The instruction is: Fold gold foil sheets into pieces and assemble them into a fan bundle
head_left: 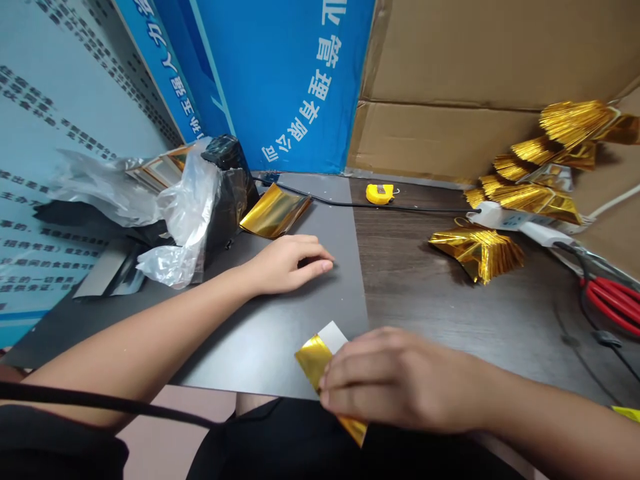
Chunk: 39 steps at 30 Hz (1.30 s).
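My right hand (395, 380) is closed on a sheet of gold foil paper (316, 360) at the table's near edge. The sheet's white part (332, 337) shows above the fingers, and a gold corner sticks out below them. Farther back, my left hand (295, 263) hovers over or rests on the grey tabletop, thumb and fingers apart, with nothing between them. Just beyond its knuckles lies a stack of gold foil sheets (275, 211), seemingly apart from the hand.
Fan-folded gold foil bundles (477, 253) sit at the right, several beside a white power strip (510, 217). A yellow tape measure (380, 193), a black cable, red-handled scissors (613, 303) and a plastic-wrapped package (187, 213) surround the work surface. Cardboard and a blue panel stand behind.
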Motion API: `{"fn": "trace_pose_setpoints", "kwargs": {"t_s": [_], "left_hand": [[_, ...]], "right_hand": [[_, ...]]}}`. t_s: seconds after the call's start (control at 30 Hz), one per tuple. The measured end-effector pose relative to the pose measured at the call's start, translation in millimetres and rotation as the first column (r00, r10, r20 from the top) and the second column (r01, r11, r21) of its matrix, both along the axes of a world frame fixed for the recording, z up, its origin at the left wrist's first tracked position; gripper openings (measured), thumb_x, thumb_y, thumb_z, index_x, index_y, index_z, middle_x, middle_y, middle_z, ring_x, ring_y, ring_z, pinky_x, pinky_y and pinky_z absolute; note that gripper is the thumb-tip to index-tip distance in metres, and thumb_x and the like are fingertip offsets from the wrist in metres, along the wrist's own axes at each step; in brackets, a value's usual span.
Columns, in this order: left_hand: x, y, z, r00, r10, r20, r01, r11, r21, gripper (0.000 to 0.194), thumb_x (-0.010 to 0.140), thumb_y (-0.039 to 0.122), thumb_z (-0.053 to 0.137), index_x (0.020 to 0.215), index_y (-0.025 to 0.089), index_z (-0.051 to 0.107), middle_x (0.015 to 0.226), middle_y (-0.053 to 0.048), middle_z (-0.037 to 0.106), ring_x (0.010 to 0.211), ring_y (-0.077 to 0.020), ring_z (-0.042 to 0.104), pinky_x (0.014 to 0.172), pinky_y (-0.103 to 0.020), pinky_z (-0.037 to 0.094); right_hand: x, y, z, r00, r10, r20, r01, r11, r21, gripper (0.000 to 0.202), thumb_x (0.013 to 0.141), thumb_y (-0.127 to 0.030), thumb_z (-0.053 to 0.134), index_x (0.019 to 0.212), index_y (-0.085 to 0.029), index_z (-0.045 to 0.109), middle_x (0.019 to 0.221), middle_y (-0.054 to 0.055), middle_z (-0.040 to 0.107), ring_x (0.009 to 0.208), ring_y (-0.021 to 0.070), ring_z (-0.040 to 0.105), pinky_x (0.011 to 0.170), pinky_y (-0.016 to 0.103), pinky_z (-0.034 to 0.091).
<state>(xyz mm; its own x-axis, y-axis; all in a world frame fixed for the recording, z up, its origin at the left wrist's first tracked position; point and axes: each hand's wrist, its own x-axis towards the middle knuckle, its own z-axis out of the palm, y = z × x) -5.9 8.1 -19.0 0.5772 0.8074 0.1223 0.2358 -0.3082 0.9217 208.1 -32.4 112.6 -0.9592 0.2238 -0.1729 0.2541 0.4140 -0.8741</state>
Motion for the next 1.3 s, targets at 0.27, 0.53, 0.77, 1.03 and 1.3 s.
{"fn": "trace_pose_setpoints", "kwargs": {"t_s": [0.27,0.53,0.77,1.03,1.3], "left_hand": [[7,-6,7.4,0.802,0.167,0.573,0.223,0.807,-0.547,0.08,0.091,0.08,0.041,0.119,0.011,0.07,0.092,-0.011,0.069,0.083,-0.0169,0.064,0.075,-0.028,0.049],[20,-16,21.0,0.91,0.152,0.387,0.146,0.755,-0.64,0.043,0.082,0.05,0.076,0.081,0.011,0.058,0.068,0.002,0.056,0.058,-0.0064,0.048,0.055,-0.018,0.038],[20,-18,17.6,0.923,0.135,0.359,0.104,0.813,-0.573,0.042,0.088,0.051,0.069,0.08,0.014,0.05,0.07,0.003,0.051,0.062,-0.0078,0.046,0.057,-0.019,0.036],[19,-22,23.6,0.934,0.129,0.333,0.017,0.916,-0.401,0.033,0.09,0.042,0.067,0.081,0.012,0.06,0.077,-0.002,0.059,0.072,-0.0109,0.053,0.067,-0.022,0.043],[20,-27,35.4,0.901,0.173,0.399,-0.118,0.98,-0.158,0.024,0.092,0.031,0.067,0.078,0.012,0.06,0.072,0.0,0.059,0.066,-0.0078,0.053,0.062,-0.018,0.043]], "right_hand": [[13,42,-30.3,0.592,-0.78,0.201,0.798,0.534,-0.279,0.032,0.084,-0.035,0.078,0.106,-0.015,0.069,0.095,0.007,0.076,0.082,0.0163,0.072,0.074,0.027,0.058],[14,44,-43.2,0.542,-0.798,0.263,0.838,0.49,-0.239,0.044,0.072,-0.04,0.085,0.101,-0.015,0.063,0.096,0.008,0.075,0.084,0.018,0.071,0.08,0.033,0.058],[13,42,-42.1,0.527,-0.812,0.25,0.849,0.495,-0.184,0.034,0.073,-0.042,0.082,0.084,-0.014,0.066,0.074,0.002,0.068,0.064,0.0127,0.062,0.06,0.025,0.053],[8,36,-29.4,0.608,-0.794,0.014,0.792,0.606,-0.076,0.017,0.083,-0.031,0.074,0.08,-0.015,0.07,0.075,0.003,0.073,0.062,0.0122,0.067,0.058,0.021,0.054],[7,33,-18.0,0.717,-0.683,-0.142,0.697,0.699,0.159,0.011,0.088,-0.022,0.072,0.079,-0.016,0.073,0.072,0.001,0.074,0.058,0.0101,0.066,0.055,0.019,0.049]]}}
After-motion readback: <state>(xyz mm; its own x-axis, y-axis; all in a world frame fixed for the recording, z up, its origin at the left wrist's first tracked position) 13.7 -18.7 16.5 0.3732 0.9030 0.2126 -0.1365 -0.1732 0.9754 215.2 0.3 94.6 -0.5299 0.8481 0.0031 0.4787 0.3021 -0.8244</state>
